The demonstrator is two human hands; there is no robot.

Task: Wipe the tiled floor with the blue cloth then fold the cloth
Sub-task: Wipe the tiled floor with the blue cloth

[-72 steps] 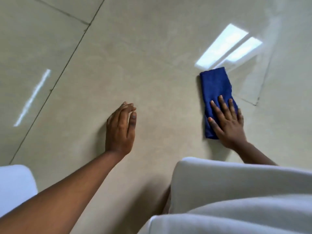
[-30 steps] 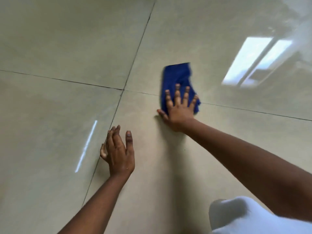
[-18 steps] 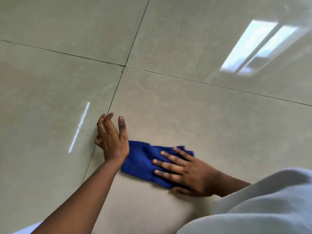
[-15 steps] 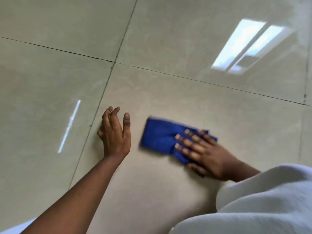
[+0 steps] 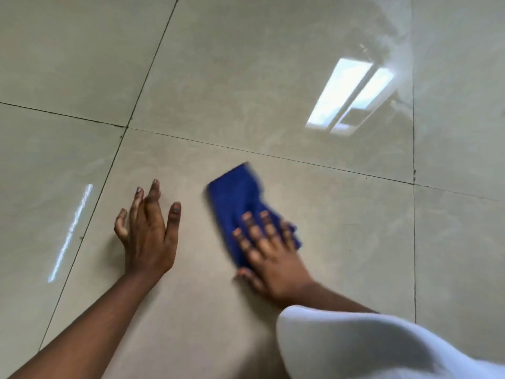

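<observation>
A folded blue cloth (image 5: 236,198) lies on the glossy beige tiled floor (image 5: 246,77), blurred by motion. My right hand (image 5: 266,251) presses flat on the cloth's near end, fingers spread and pointing away from me, covering that part of it. My left hand (image 5: 150,231) rests palm-down on the same tile, a short gap to the left of the cloth, fingers apart, holding nothing.
Dark grout lines (image 5: 273,157) cross the floor and meet at a corner far left of the cloth. A bright window reflection (image 5: 347,97) shines on the far tile. White clothing (image 5: 369,346) fills the lower right corner.
My right hand has slid the cloth from right beside my left hand out to the right and slightly away, turning it more lengthwise. My left hand has stayed planted.
</observation>
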